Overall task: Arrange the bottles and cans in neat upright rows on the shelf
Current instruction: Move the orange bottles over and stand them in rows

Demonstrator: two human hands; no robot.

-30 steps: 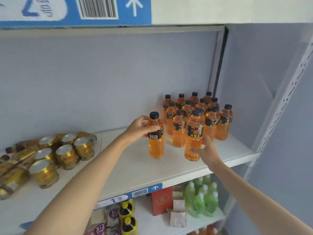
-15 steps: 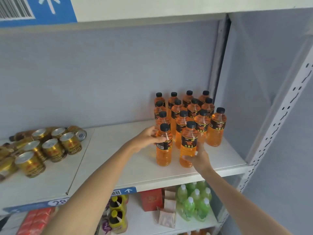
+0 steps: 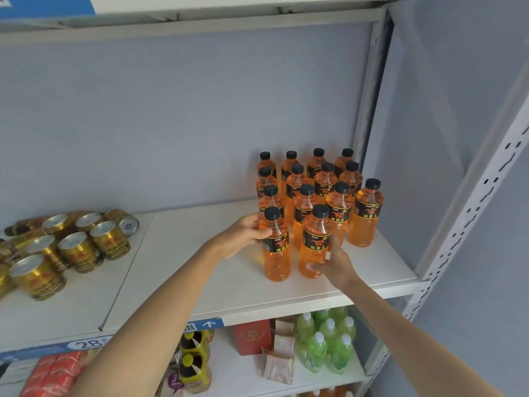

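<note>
Several orange drink bottles [image 3: 366, 216] with black caps stand upright in rows at the right end of the white shelf [image 3: 200, 270]. My left hand [image 3: 243, 234] grips the front left bottle [image 3: 275, 253] at its shoulder. My right hand [image 3: 333, 260] wraps the lower part of the front bottle beside it [image 3: 315, 239]. Both bottles stand on the shelf at the front of the group. Gold cans [image 3: 77, 250] sit in a loose cluster at the shelf's left end, some upright, some lying on their sides.
A grey back wall and a perforated metal upright [image 3: 469, 204] close off the right side. The lower shelf holds green bottles [image 3: 329, 345], a red box [image 3: 252, 338], yellow-capped bottles [image 3: 194, 362] and red packs [image 3: 54, 373].
Both front bottles have slid back and right, closer to the rows of bottles. My hands have stayed on them. The camera has shifted right and down.
</note>
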